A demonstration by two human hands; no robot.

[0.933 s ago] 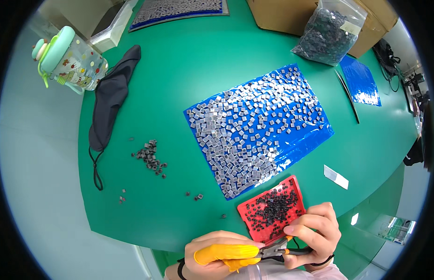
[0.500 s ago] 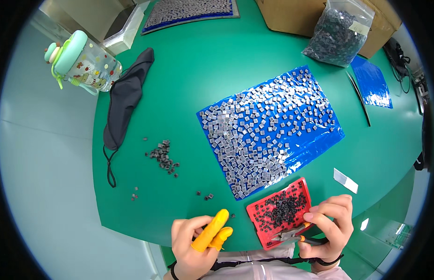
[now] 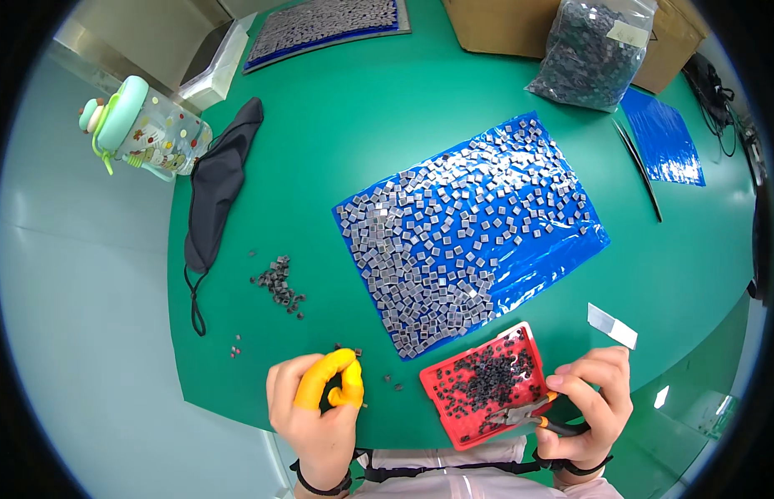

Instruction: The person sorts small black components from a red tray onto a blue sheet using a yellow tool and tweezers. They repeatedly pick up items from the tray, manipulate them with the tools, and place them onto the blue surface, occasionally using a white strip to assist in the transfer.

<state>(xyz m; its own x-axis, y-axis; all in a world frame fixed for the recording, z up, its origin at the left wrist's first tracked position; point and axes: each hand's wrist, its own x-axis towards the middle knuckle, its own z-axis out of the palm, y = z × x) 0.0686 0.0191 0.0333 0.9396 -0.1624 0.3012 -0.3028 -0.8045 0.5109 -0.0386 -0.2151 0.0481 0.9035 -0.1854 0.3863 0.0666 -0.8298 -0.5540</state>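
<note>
My left hand (image 3: 318, 395), with yellow finger cots on its thumb and forefinger, is bent into a pinch at the table's near edge. Its fingertips are beside a few small dark pieces (image 3: 358, 353); whatever they hold is hidden. My right hand (image 3: 593, 403) grips small pliers (image 3: 561, 427) with black and orange handles. The jaws rest over the near right part of a red tray (image 3: 432, 380). Many tiny black parts (image 3: 492, 374) lie heaped and scattered in that tray. More small dark pieces (image 3: 393, 382) lie between my left hand and the tray.
Beyond the tray, a blue sheet (image 3: 532, 264) carries many small grey squares. A pile of dark pieces (image 3: 277, 283), a dark mask (image 3: 214, 200) and a bottle (image 3: 166, 125) are on the left. Tweezers (image 3: 639, 170), a filled bag (image 3: 588, 58) and a whitish strip (image 3: 611, 324) lie right.
My left hand has moved left, and its yellow-covered forefinger has gone from stretched to curled toward the thumb. The pliers stay in my right hand over the tray. The whole view has shifted slightly.
</note>
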